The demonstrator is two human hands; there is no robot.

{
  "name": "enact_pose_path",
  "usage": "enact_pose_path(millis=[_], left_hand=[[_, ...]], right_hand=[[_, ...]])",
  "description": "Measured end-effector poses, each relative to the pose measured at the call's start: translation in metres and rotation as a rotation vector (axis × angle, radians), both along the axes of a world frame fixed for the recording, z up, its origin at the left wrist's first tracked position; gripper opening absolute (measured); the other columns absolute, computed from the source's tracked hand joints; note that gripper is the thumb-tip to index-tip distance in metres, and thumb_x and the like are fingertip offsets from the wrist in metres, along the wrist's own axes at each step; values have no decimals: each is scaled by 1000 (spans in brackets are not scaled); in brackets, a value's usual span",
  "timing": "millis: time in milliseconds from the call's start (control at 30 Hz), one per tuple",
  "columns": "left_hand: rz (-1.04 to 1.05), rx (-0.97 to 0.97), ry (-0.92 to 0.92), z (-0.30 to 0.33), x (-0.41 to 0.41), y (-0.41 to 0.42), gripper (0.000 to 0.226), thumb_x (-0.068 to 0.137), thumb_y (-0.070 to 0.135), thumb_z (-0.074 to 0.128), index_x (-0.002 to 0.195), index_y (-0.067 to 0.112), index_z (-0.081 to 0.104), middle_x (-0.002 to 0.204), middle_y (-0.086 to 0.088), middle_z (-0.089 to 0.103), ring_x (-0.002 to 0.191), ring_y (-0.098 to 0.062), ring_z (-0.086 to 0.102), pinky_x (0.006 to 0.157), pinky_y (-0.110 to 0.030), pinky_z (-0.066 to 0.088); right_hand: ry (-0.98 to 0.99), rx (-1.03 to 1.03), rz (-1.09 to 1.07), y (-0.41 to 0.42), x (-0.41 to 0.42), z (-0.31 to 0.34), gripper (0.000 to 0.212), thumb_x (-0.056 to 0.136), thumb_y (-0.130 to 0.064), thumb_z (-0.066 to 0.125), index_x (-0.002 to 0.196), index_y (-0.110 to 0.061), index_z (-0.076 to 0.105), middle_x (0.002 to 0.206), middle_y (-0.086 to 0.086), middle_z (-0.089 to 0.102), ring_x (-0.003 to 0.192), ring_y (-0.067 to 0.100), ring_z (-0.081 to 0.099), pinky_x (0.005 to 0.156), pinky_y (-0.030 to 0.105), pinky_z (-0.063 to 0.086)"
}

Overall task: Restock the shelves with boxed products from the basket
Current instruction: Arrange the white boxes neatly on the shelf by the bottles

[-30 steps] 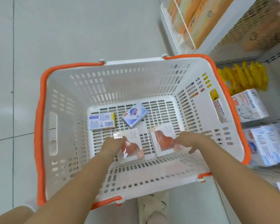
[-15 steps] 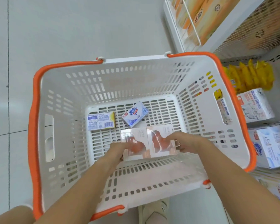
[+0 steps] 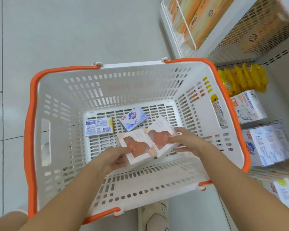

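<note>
1. I am working inside the white basket (image 3: 57, 104), my landmark for everything here; both hands are reaching down into it.
2. My left hand (image 3: 114, 160) is gripping the near-left pink box (image 3: 137, 148), thumb on its face, fingers under it.
3. My right hand (image 3: 186, 143) is holding the pink box beside it (image 3: 160, 135); the 2 boxes are touching edge to edge and tilting up, seemingly off the basket floor.
4. I am judging this the pick-up step.
5. Further in on the basket floor, a blue-and-white box (image 3: 133, 118) and a barcode box (image 3: 98, 126) are lying untouched.
6. Next, I am expecting to carry the pair over the basket's right rim toward the shelf (image 3: 277, 104) with soap boxes (image 3: 247, 105), keeping both grips firm.
</note>
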State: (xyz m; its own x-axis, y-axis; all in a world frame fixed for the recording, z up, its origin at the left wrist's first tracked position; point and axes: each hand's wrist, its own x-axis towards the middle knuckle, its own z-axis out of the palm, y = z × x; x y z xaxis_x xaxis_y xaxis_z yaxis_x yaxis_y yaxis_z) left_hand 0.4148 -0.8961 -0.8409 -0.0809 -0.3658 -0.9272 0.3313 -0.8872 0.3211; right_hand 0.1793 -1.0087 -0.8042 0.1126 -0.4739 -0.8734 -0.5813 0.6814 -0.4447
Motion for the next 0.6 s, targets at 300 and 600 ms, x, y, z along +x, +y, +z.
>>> enact_pose_path(millis=[300,600], left_hand=[[-138,-263,76,102,-2,-28,31,77,0,72,107,3,66,101,-9,69,91,-19,61,71,-24,55],[-696,-743,200,278,-128,-34,41,73,0,72,107,21,62,100,0,73,89,-13,71,70,-23,56]], right_hand=[[-229,-474,-520,56,-27,126,23,84,-22,68,106,-16,67,92,-3,72,77,7,65,62,16,47],[-357,-723,-1106,171,-140,263,11,88,-25,61,93,-18,68,87,1,68,81,15,62,81,34,50]])
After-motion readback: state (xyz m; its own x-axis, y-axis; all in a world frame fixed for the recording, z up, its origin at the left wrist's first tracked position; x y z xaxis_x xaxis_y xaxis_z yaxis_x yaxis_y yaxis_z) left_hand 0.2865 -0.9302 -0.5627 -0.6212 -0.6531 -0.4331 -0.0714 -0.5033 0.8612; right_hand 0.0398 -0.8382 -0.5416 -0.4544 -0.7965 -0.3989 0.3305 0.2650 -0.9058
